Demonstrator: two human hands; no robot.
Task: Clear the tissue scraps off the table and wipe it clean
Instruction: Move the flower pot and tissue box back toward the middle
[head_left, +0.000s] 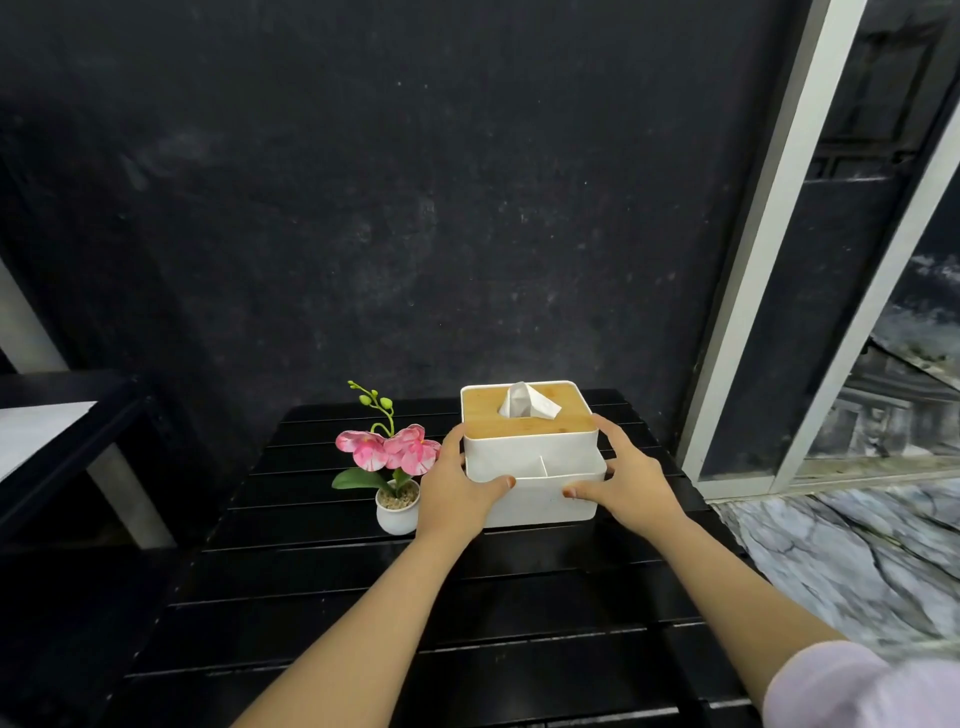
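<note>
So, black slatted table fills the lower view, against a dark wall; no tissue scraps visible anywhere on the slats that show, so the clearing part looks done or the scraps lie out of sight, can't tell which. White tissue box with a wooden lid sits toward the far middle of the table, one tissue sticking up from the slot, and an open front compartment split by a divider. Left hand is clamped on the box's left side, fingers spread along the wall and thumb hooked over the front edge; right hand mirrors it on the right side, fingers curled round the far corner, thumb on the front face. Both are wrapped on the box, nothing else in them. Small potted orchid stands just beside the box, touching or nearly touching the left hand. Step in hand reads as shifting or placing the box, likely to free the surface for wiping or to set it back. Next move needs a level two-handed carry, keeping clear of the orchid pot, which could tip easily.
</note>
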